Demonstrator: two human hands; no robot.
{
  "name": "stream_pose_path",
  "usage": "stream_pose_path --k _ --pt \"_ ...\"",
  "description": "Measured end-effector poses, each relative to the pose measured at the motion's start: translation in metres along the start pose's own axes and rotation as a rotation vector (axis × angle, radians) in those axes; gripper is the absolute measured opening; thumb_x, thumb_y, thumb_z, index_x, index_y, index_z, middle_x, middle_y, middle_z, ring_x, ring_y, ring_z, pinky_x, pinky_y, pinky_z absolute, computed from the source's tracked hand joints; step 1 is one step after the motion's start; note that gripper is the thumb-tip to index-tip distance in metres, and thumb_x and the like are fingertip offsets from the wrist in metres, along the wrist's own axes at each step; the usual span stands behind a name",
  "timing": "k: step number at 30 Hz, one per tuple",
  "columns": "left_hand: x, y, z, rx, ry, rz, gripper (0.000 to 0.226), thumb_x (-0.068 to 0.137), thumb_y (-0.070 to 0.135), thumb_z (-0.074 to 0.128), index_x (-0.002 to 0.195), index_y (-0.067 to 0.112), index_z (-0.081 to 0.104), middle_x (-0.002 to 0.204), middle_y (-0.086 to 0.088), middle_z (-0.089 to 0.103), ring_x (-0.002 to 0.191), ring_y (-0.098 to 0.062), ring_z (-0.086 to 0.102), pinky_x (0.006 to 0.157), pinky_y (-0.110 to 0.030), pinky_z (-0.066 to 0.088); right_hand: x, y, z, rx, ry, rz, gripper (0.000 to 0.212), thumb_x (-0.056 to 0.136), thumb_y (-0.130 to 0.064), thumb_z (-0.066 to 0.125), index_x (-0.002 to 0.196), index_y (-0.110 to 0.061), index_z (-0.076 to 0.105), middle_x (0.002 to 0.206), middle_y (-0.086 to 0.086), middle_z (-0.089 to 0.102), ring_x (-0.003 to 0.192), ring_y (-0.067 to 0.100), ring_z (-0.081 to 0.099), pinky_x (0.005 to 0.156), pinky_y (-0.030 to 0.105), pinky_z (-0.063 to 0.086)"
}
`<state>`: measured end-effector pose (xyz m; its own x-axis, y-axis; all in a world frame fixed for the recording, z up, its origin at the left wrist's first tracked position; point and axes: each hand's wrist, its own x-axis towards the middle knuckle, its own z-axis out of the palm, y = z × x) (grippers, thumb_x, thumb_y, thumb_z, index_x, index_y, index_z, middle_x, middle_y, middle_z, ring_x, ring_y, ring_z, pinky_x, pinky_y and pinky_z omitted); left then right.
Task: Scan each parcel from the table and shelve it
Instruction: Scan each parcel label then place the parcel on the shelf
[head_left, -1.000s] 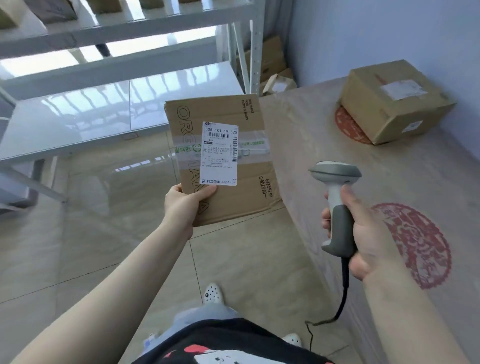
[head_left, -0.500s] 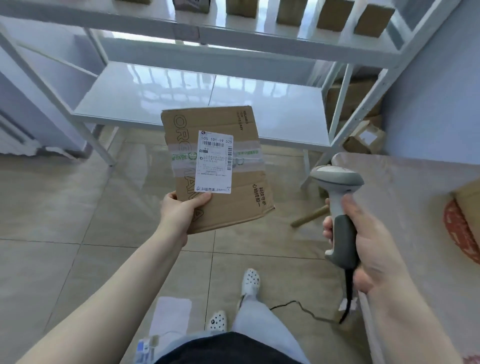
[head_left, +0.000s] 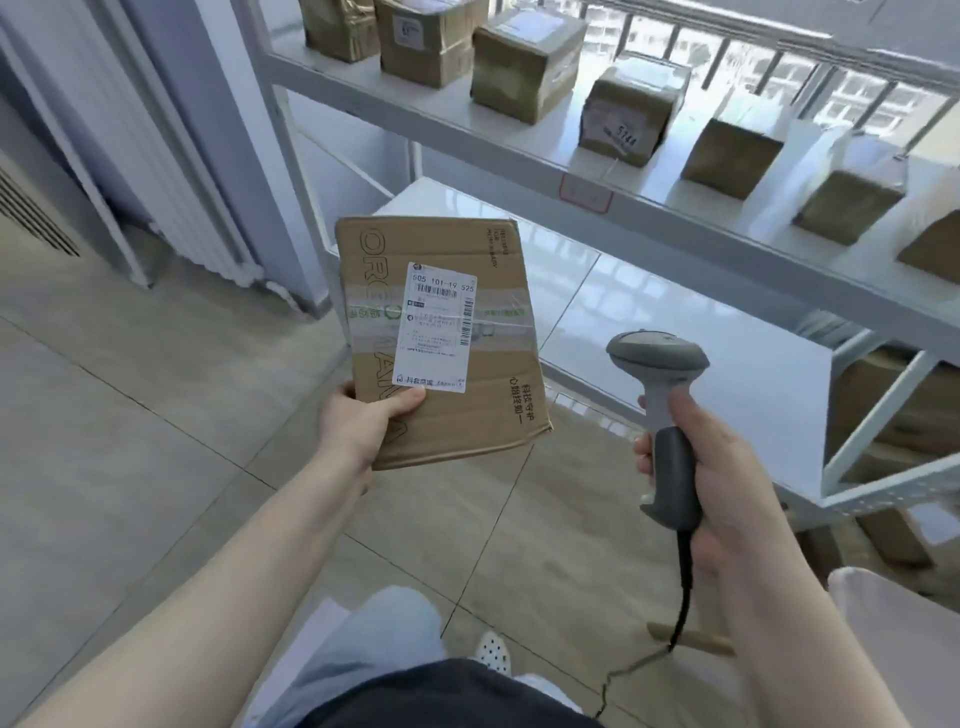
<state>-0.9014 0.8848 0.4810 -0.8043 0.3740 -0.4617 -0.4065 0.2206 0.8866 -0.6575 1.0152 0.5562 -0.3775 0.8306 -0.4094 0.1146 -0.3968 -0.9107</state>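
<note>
My left hand grips the lower left corner of a flat brown cardboard parcel, held upright with its white barcode label facing me. My right hand is closed around the dark handle of a grey corded barcode scanner, to the right of the parcel and apart from it. The scanner's head is level with the parcel's lower half. A white metal shelf rack stands just beyond both hands.
Several taped brown parcels line the upper shelf board. The lower shelf board is bare behind the parcel. More boxes sit under the rack at right. A white radiator is on the left; the table corner at lower right.
The view has swung left and up, away from the table, toward the shelf rack. The upper shelf's parcels came into view. Both hands keep the same hold on parcel and scanner.
</note>
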Motion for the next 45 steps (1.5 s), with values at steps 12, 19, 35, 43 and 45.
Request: stream_pose_path --k 12,19,35,43,45 --pt "0.156 0.093 -0.047 -0.081 -0.033 0.037 0.031 0.070 0.010 0.088 0.089 0.019 0.066 0.091 0.001 0.073 0.082 -0.019 0.069 0.079 -0.031 0.055 0.105 -0.058 0.159 -0.037 -0.071 -0.103 0.046 0.087 -0.049 0.059 0.109 -0.009 0.065 0.068 0.003 0.064 0.054 0.012 0.056 0.053 0.030 0.041" --pt "0.239 0.195 -0.094 -0.091 -0.092 0.135 0.054 0.064 0.019 0.092 0.112 0.014 0.068 0.102 0.001 0.076 0.092 -0.019 0.072 0.082 -0.034 0.056 0.135 -0.106 0.271 -0.015 -0.108 -0.211 0.054 0.074 -0.054 0.062 0.107 -0.011 0.066 0.070 0.006 0.064 0.059 0.015 0.055 0.056 0.031 0.041" --pt "0.271 0.357 -0.115 -0.157 -0.222 0.402 0.071 0.042 0.027 0.095 0.108 0.016 0.072 0.093 0.002 0.078 0.091 -0.020 0.072 0.077 -0.032 0.055 0.166 -0.222 0.327 0.132 -0.234 -0.516 0.053 0.076 -0.050 0.061 0.109 -0.008 0.066 0.068 0.008 0.061 0.055 0.013 0.055 0.051 0.022 0.048" --pt "0.248 0.427 -0.076 -0.181 -0.289 0.522 0.056 0.043 0.029 0.089 0.096 0.018 0.074 0.095 -0.002 0.078 0.079 -0.017 0.073 0.069 -0.030 0.057 0.167 -0.265 0.327 0.178 -0.259 -0.659 0.045 0.077 -0.048 0.060 0.101 -0.010 0.064 0.066 0.006 0.063 0.054 0.013 0.056 0.048 0.024 0.047" --pt "0.241 0.444 -0.065 -0.177 -0.303 0.561 0.061 0.044 0.031 0.092 0.101 0.016 0.074 0.097 -0.002 0.078 0.078 -0.016 0.073 0.063 -0.026 0.056 0.165 -0.274 0.322 0.177 -0.255 -0.688 0.046 0.077 -0.050 0.061 0.101 -0.011 0.064 0.066 0.005 0.063 0.054 0.014 0.056 0.048 0.027 0.044"
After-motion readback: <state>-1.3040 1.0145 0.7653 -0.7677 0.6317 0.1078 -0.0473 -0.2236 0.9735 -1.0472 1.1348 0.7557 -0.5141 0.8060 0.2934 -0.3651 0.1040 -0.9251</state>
